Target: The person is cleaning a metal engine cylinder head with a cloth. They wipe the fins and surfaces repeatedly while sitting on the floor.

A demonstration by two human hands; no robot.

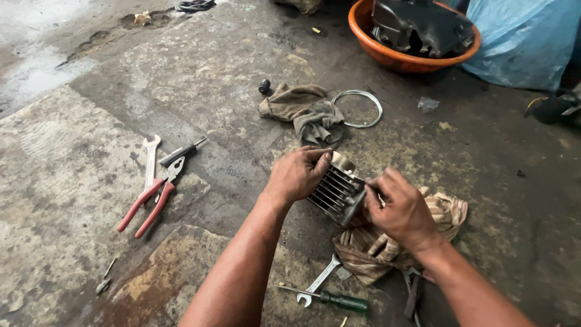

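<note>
— Finned metal cylinder (pixel 336 192), dark and greasy: where is it?

— Held just above the concrete floor (pixel 91 169), over a striped rag (pixel 451 212). Left hand (pixel 296 175) is clasped over its upper end, fingers curled on the rim. Right hand (pixel 402 212) is clenched at its lower right side; what the fingertips pinch there I cannot tell.

— Larger items about?

— Blue plastic sheet (pixel 523 39), top right. Orange basin (pixel 387 54) beside it, with a dark engine part (pixel 420 24) inside. Grey cloth (pixel 305 109), crumpled, beyond the hands, with a wire ring (pixel 379 112) touching its right side.

— Tools?

— Red-handled pliers (pixel 151 203) at left, lying against a spanner (pixel 150 160) and a black-handled screwdriver (pixel 181 151). Near the forearms, a second spanner (pixel 319 280) and a green-handled screwdriver (pixel 339 300), crossing.

— Smallest?

— Small black cap (pixel 264 86) by the grey cloth.
</note>
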